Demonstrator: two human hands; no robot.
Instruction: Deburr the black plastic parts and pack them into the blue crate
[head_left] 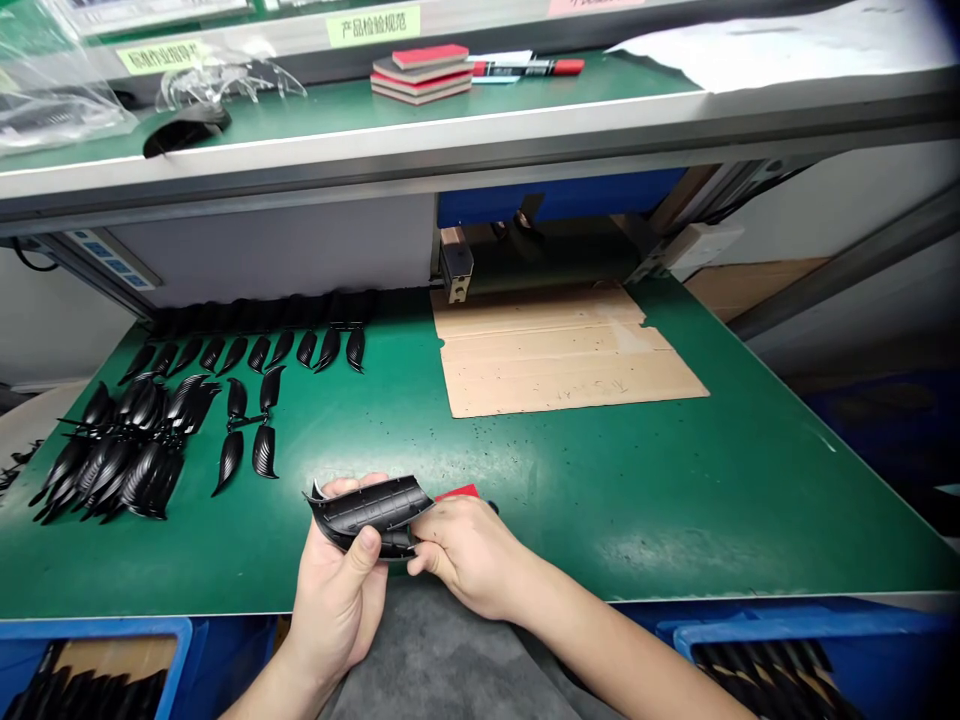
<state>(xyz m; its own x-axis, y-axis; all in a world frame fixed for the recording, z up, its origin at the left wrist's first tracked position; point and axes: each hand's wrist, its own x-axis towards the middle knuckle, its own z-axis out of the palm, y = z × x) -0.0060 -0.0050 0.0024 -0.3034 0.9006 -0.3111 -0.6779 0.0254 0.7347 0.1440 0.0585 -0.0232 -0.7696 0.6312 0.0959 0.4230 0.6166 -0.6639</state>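
Because the black plastic shell (367,513) looks light, stiff and slick, I grip its edges, left hand (337,600) and right hand (469,555) both closed on it.

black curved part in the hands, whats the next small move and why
Probably turn the black curved plastic part over: its ribbed face is up, the other face is hidden against the left hand, and the right hand is on its end.
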